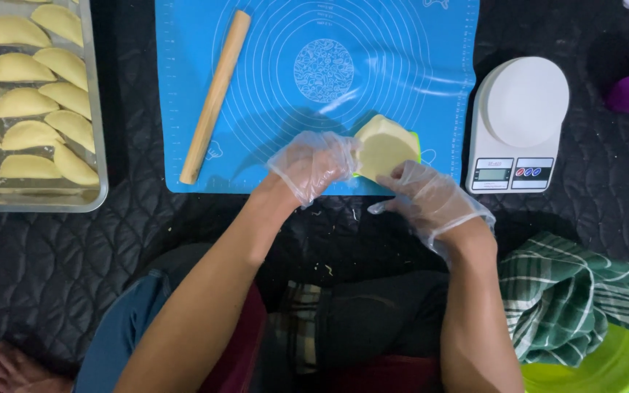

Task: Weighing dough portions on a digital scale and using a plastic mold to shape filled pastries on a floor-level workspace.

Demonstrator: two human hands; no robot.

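Both gloved hands, left hand (313, 164) and right hand (431, 196), grasp a folded dough round (381, 149) in a green press mold (415, 143) between their fingertips, at the blue mat's (402, 58) near edge. The rolling pin (215, 96) lies well left of the fingers, the kitchen scale (518, 124) just right, with open mat beyond them.

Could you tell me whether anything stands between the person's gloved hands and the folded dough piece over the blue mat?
Nothing visible does. The left hand and the right hand, both in clear plastic gloves, are already on the dough piece in its green mould. The rolling pin lies apart on the blue mat.
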